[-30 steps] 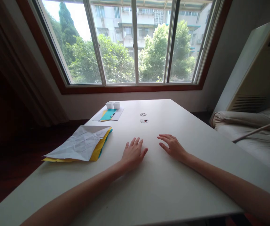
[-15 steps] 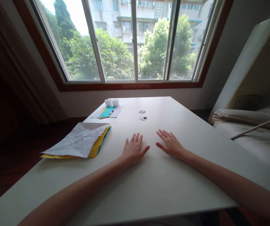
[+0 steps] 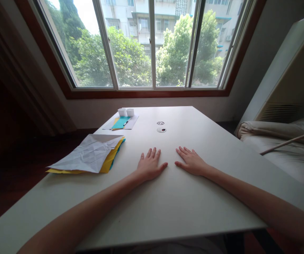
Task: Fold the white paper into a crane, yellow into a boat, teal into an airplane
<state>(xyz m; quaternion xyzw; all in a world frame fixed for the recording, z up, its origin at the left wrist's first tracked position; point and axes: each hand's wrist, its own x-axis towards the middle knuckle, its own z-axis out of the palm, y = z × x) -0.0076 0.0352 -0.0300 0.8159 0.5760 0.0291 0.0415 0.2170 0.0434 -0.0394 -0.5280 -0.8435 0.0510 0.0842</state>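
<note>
My left hand [image 3: 149,165] and right hand [image 3: 190,162] both flat on the counter [image 3: 183,208], fingers spread, empty, thumbs nearly touching. Same pose as half a second ago. Paper stack [image 3: 89,158] left, untouched.

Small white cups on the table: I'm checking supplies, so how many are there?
2. Both small white cups sit side by side at the table's far left edge, just beyond the teal sheet: one on the left, one on the right. None appears hidden.
</note>
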